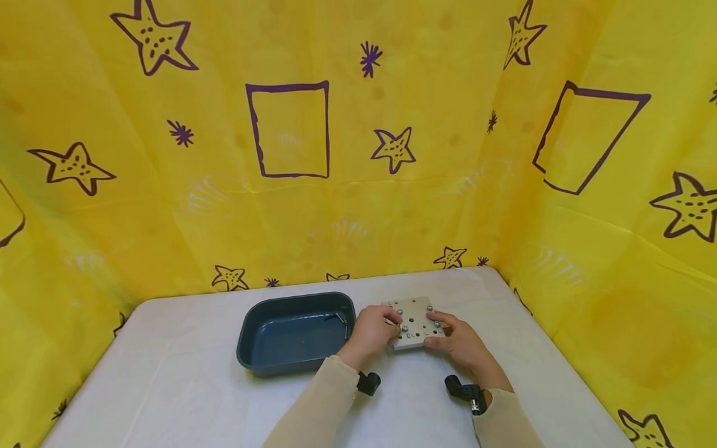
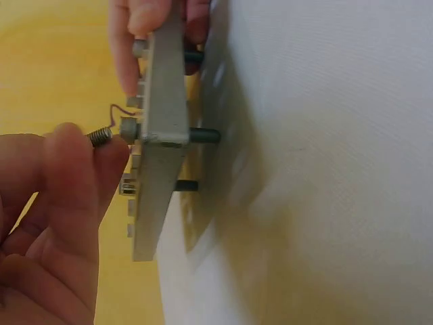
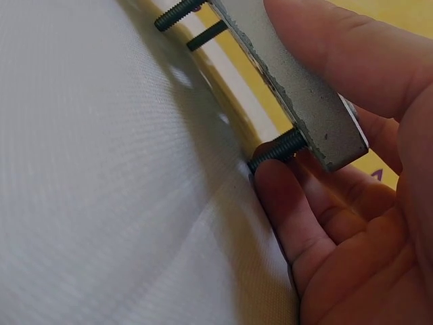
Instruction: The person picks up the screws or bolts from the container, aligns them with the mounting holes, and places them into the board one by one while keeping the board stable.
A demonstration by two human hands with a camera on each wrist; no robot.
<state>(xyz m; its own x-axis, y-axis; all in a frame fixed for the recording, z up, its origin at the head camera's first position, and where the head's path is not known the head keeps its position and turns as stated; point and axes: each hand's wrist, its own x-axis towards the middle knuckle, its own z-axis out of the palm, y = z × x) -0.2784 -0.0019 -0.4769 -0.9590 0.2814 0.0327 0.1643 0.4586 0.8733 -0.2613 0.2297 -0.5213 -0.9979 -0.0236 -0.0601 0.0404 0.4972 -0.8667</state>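
Note:
A thick, square metal plate with holes and several socket-head screws is in front of me, tilted off the tabletop. Threaded shanks stick out beneath it in the right wrist view. My right hand holds the plate by its right side, thumb along the near edge and fingers over and under it. Between thumb and fingertips, my left hand pinches a threaded screw, its end pointing at a screw head near the plate's corner. The rest of the pinched screw is hidden by the fingers.
Left of the plate stands a dark blue plastic tray, with a few small metal pieces at its right end. White cloth covers the table. Yellow patterned curtains close off the back and sides.

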